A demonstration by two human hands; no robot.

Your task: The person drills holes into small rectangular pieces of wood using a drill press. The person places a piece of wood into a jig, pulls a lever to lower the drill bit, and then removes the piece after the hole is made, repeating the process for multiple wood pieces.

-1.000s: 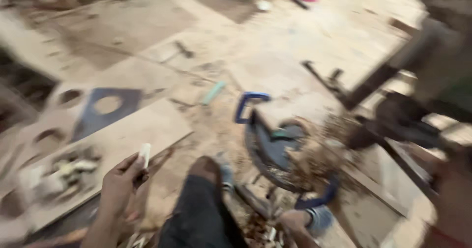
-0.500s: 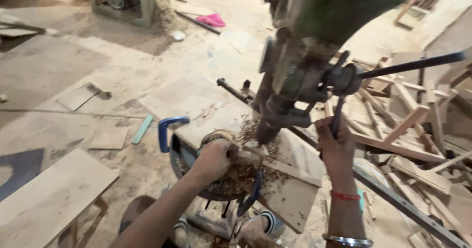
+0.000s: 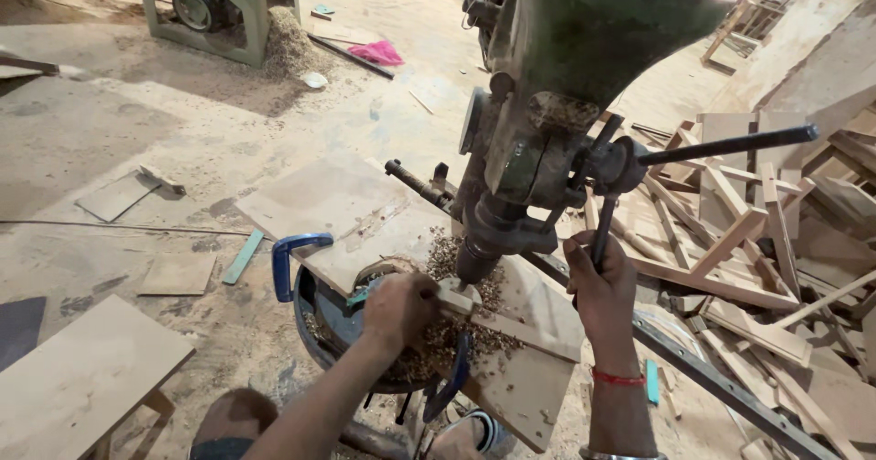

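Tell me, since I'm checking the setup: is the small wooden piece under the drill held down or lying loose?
Held down: the left hand presses the small wooden piece onto the board beneath the drill chuck.

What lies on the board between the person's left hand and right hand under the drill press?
In the head view, between the left hand and the right hand lie the small wood piece, the drill chuck above it, and scattered wood shavings.
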